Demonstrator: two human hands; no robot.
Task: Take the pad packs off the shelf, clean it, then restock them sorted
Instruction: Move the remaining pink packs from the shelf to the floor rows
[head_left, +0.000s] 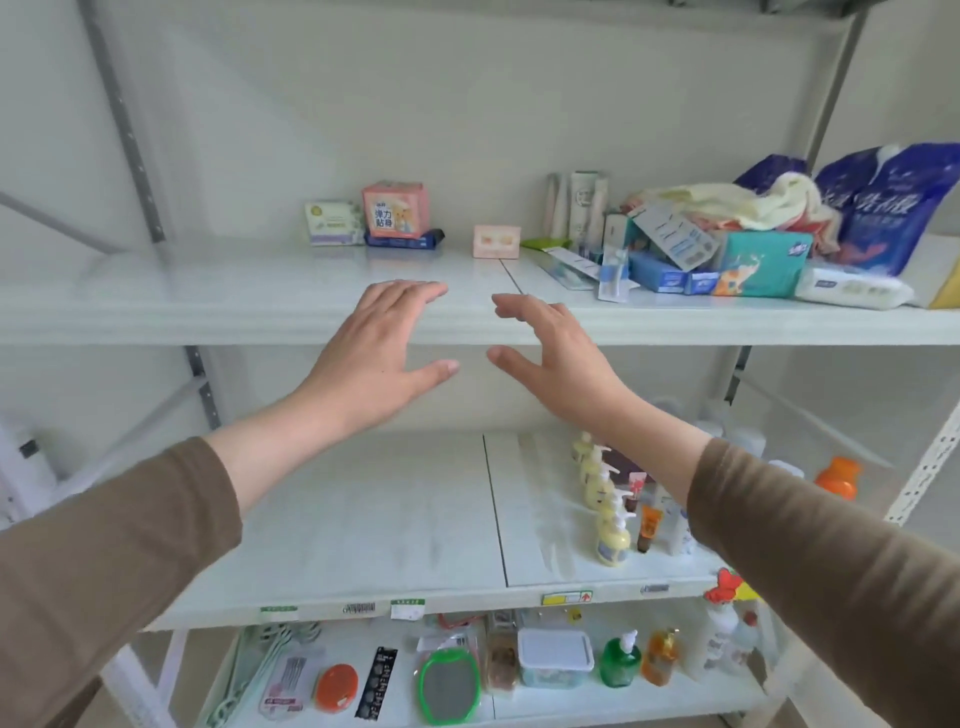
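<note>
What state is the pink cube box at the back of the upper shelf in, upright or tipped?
Upright. The pink cube box sits square on a flat blue pack, its printed face reading the right way up. Neither hand touches it.

Pad packs (395, 215) at shelf (208, 291) back — clutter (727, 239) right.

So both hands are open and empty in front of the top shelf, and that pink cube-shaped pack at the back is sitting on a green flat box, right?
Not quite. The head view shows the pink cube-shaped pack sitting on a dark blue flat box, not a green one. The rest holds: the left hand and right hand are open and empty in front of the top shelf.
</note>
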